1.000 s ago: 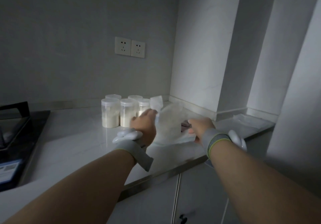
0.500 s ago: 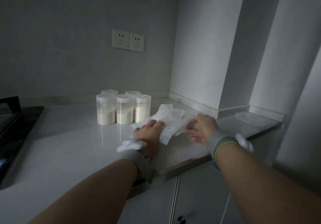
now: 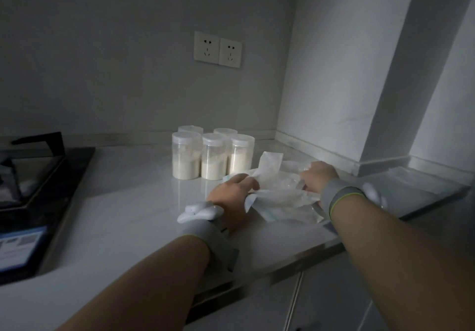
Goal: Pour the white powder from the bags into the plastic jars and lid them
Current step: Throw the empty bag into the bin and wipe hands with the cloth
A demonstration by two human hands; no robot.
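Left hand [image 3: 232, 189] flat on crumpled bags [image 3: 282, 201], right hand [image 3: 320, 176] curled into them. Five lidded jars [image 3: 214, 161] just behind, on countertop [image 3: 128, 202].

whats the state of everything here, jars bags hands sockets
jars, five, all lidded, part-filled with white powder
bags, crumpled, lying on the counter, look empty
left hand, resting on the bags
right hand, on the bags, grip unclear
sockets, nothing plugged in
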